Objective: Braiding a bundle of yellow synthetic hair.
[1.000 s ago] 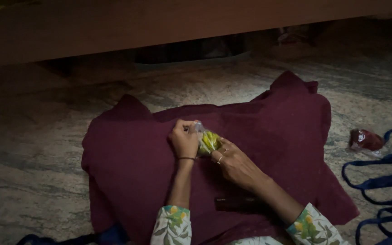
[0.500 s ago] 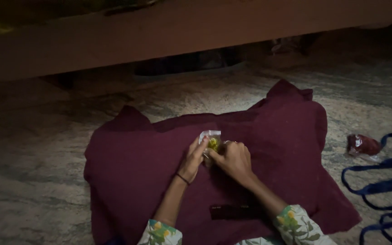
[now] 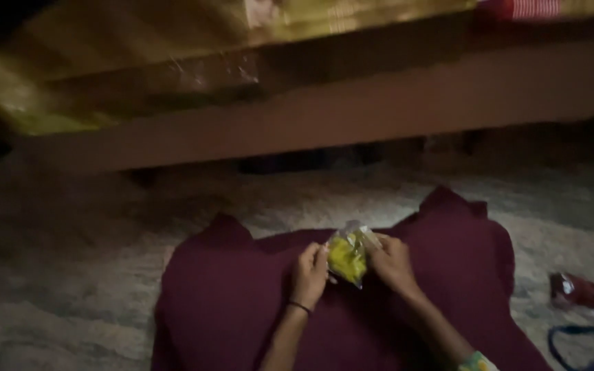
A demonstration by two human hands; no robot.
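Observation:
A dark maroon cloth [image 3: 228, 302] lies spread on the pale floor. Above its middle I hold a small clear plastic packet with something yellow inside [image 3: 348, 256]. My left hand [image 3: 309, 273] grips the packet's left edge; a thin dark band circles that wrist. My right hand [image 3: 392, 262] grips the right edge. Both hands are raised a little off the cloth, and the packet stands upright between the fingers.
A long low wooden frame [image 3: 352, 117] runs across the back, dark underneath. Yellow fabric [image 3: 104, 82] lies on top of it. A small red packet [image 3: 575, 290] sits on the floor at the right, beside blue straps [image 3: 586, 333].
The view has tilted up, so the cloth and hands sit lower in frame. The packet has been lifted and spread between both hands; before, the hands were bunched over it on the cloth.

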